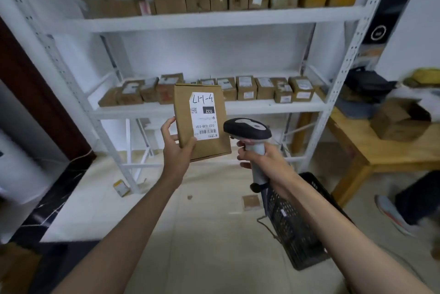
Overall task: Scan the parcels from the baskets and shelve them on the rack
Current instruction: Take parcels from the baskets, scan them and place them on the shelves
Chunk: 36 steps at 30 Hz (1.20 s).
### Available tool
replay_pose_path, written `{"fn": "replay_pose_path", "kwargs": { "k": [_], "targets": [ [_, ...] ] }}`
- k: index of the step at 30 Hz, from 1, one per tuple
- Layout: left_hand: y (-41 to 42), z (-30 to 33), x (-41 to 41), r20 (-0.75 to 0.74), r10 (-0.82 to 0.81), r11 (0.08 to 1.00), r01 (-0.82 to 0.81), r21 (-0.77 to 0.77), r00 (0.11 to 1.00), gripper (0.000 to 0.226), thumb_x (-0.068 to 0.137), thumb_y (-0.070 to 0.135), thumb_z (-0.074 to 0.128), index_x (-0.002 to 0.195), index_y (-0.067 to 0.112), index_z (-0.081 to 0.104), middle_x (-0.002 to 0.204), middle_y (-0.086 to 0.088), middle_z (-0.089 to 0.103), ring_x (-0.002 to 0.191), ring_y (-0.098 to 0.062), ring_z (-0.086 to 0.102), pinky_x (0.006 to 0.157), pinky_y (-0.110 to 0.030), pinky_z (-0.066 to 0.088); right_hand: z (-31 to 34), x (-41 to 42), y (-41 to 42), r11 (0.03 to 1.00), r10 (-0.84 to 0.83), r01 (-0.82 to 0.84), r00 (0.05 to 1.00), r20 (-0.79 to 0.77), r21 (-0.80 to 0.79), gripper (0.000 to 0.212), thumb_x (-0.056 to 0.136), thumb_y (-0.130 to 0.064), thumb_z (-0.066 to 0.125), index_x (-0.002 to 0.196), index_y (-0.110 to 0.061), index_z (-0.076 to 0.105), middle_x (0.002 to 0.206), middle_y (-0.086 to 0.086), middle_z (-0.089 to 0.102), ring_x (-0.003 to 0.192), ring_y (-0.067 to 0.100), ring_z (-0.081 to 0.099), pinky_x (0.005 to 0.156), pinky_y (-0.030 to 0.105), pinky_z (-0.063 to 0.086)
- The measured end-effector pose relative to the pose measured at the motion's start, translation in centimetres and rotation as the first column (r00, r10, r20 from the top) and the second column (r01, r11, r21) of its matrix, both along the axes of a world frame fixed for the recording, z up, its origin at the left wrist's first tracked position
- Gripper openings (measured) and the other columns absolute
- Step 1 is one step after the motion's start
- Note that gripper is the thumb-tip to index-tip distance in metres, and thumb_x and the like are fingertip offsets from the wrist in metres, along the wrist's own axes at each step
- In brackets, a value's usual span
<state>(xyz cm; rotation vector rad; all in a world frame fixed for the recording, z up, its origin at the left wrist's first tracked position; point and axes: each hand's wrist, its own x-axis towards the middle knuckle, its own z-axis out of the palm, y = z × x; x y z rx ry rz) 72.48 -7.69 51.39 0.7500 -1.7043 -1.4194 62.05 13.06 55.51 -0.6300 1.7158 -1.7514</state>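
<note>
My left hand (176, 148) grips the lower left corner of a flat brown cardboard parcel (183, 112), held upright in front of the rack with its white label (203, 115) facing me upside down. My right hand (259, 158) grips the grey handle of a barcode scanner (246, 128), whose dark head sits just right of the parcel's label. The white metal rack (204, 18) stands behind, with rows of brown parcels on its top shelf and on its middle shelf (262, 105). A black mesh basket (292, 224) stands on the floor under my right forearm.
A wooden table (371, 143) with an open carton stands at the right. Another person's leg and shoe (392, 212) are at the far right. Small boxes (121, 187) lie on the tiled floor near the rack's leg. A dark door frame is on the left.
</note>
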Motion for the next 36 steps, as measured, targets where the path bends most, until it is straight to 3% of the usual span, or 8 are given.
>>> {"fn": "replay_pose_path", "kwargs": {
  "k": [4,9,13,17,23,26,29,36],
  "targets": [
    [-0.3,2.5,-1.8,-0.079,0.019,0.997,-0.026,-0.078,0.997,0.066,0.089,0.019,0.069,0.135,0.049,0.033,0.11,0.008,0.06,0.088,0.007,0.063,0.072,-0.033,0.057,3.0,-1.0,-0.3,0.994,0.097,-0.098,0.995,-0.004,-0.048,0.013,0.094,0.002,0.063,0.105,-0.005,0.064,0.094,0.009,0.062,0.081,0.021,0.065,0.085,0.038,0.06],
    [-0.7,5.1,-3.5,-0.14,0.033,0.991,-0.05,-0.124,0.99,0.069,0.093,0.019,0.071,0.138,0.051,0.029,0.114,0.02,0.057,0.095,0.007,0.063,0.077,-0.036,0.061,5.5,-2.2,-0.6,0.981,0.18,-0.18,0.984,0.005,-0.069,0.014,0.092,0.004,0.063,0.102,-0.006,0.065,0.091,0.006,0.062,0.076,0.019,0.064,0.084,0.041,0.062],
    [-0.5,6.5,-4.1,-0.172,0.024,0.989,-0.048,-0.137,0.985,0.072,0.093,0.021,0.072,0.139,0.052,0.026,0.132,0.014,0.055,0.106,-0.006,0.064,0.082,-0.036,0.062,6.7,-3.0,-0.5,0.975,0.205,-0.201,0.978,0.04,-0.1,0.013,0.092,0.003,0.063,0.101,-0.006,0.067,0.091,0.007,0.063,0.074,0.016,0.063,0.078,0.038,0.063],
    [-0.5,7.5,-4.2,-0.198,0.036,0.982,-0.071,-0.175,0.979,0.073,0.093,0.018,0.071,0.143,0.047,0.025,0.132,0.023,0.048,0.12,-0.018,0.057,0.089,-0.043,0.06,7.7,-3.9,-0.6,0.973,0.205,-0.196,0.976,0.068,-0.121,0.012,0.092,0.004,0.064,0.1,-0.005,0.066,0.092,0.009,0.062,0.073,0.018,0.062,0.075,0.039,0.063],
    [-1.1,9.2,-4.2,-0.23,0.053,0.975,-0.101,-0.2,0.972,0.072,0.093,0.015,0.071,0.145,0.038,0.028,0.118,0.04,0.053,0.111,0.0,0.06,0.086,-0.031,0.06,9.6,-5.0,-1.2,0.951,0.285,-0.281,0.958,0.013,-0.129,0.013,0.091,0.004,0.064,0.098,-0.006,0.067,0.088,0.005,0.065,0.073,0.017,0.062,0.075,0.038,0.063],
    [-2.0,10.9,-4.1,-0.256,0.048,0.974,-0.102,-0.203,0.965,0.071,0.093,0.013,0.07,0.142,0.042,0.028,0.125,0.017,0.058,0.113,-0.009,0.063,0.084,-0.027,0.06,11.0,-5.3,-2.2,0.939,0.312,-0.313,0.95,-0.031,-0.143,0.014,0.092,0.005,0.062,0.096,-0.006,0.067,0.086,0.003,0.065,0.073,0.016,0.062,0.073,0.035,0.062],
    [-3.0,13.2,-3.9,-0.263,0.078,0.958,-0.145,-0.246,0.962,0.07,0.093,0.015,0.07,0.14,0.044,0.027,0.115,0.01,0.058,0.104,-0.01,0.064,0.071,-0.015,0.057,12.9,-5.6,-3.4,0.919,0.331,-0.334,0.942,-0.049,-0.209,0.017,0.091,0.007,0.06,0.094,-0.009,0.068,0.084,0.003,0.064,0.07,0.014,0.061,0.074,0.036,0.062],
    [-6.0,20.0,-3.0,-0.318,0.119,0.928,-0.219,-0.301,0.941,0.072,0.094,0.016,0.07,0.145,0.041,0.026,0.118,0.005,0.056,0.103,-0.009,0.062,0.073,-0.029,0.061,19.3,-7.1,-7.4,0.875,0.32,-0.345,0.939,-0.129,-0.339,0.016,0.09,0.005,0.064,0.103,-0.004,0.069,0.093,0.007,0.067,0.072,0.015,0.065,0.07,0.031,0.061]
  ]
}}
